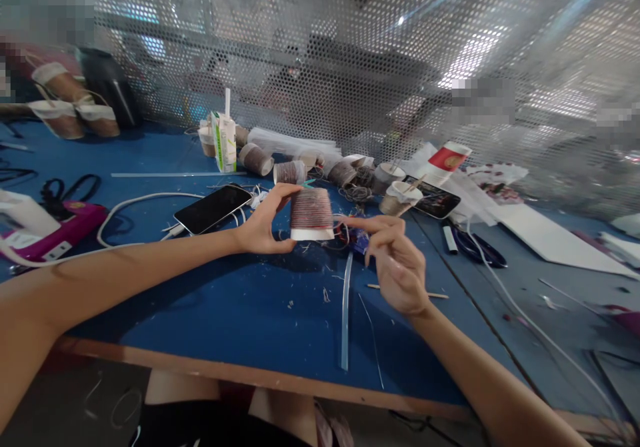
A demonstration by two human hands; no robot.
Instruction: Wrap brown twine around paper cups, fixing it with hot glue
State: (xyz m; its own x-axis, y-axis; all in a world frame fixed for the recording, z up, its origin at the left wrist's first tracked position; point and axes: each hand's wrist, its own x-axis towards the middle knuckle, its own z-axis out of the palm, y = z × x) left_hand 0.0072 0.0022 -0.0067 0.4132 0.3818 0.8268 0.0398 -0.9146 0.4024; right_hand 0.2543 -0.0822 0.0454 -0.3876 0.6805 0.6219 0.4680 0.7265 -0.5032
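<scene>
My left hand (265, 224) grips a paper cup (311, 212) between thumb and fingers, holding it above the table. Brownish-red yarn is wound round the cup in rows, and a white band shows at its lower edge. A bit of teal (309, 183) shows at its top. My right hand (397, 260) is to the right of the cup, index finger stretched toward its side and the other fingers curled. A thin strand shows by that fingertip; what the curled fingers hold is hidden. Below lies a translucent strip (346, 314), with a wooden stick (373, 286) beneath my right hand.
A phone (214, 208) with a white cable lies left, another phone (430, 197) right. Yarn-wrapped cups (256, 159) and a drink carton (225, 142) stand behind. A purple power strip (65, 234) is far left, scissors (483, 250) right. A perforated metal screen (320, 54) closes the back.
</scene>
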